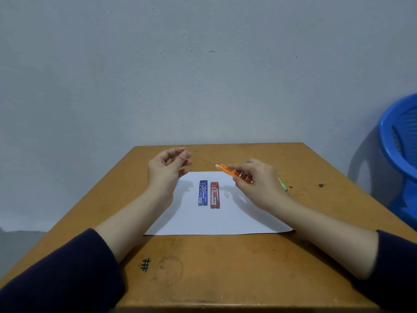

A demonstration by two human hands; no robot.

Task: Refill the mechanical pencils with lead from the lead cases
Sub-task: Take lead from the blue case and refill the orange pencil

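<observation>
- We read this as the feeding step: a single lead (203, 159) spans the gap between the two hands, above the far edge of the white paper (203, 222) on the table (225, 267).
- Our left hand (168, 167) pinches the lead's far end between thumb and fingertip, near the table's far left corner.
- Our right hand (257, 181) grips the orange pencil (228, 171) by its barrel, with the pale open end pointing left at the lead. The lead's tip meets that end, but we cannot tell whether it has gone in.
- The blue lead case (203, 193) and the red lead case (214, 195) lie side by side at the paper's middle, apart from both hands.
- A small pale piece (226, 194), which we take to be the pencil's cap or eraser, lies just right of the red case.
- A green pencil (283, 185) shows partly behind the right hand, towards the table's right edge, and we judge it not yet refilled.
- The next move calls for keeping lead and barrel in line and sliding gently, since so thin a lead would likely snap if bent. After that the pale piece goes back on.
</observation>
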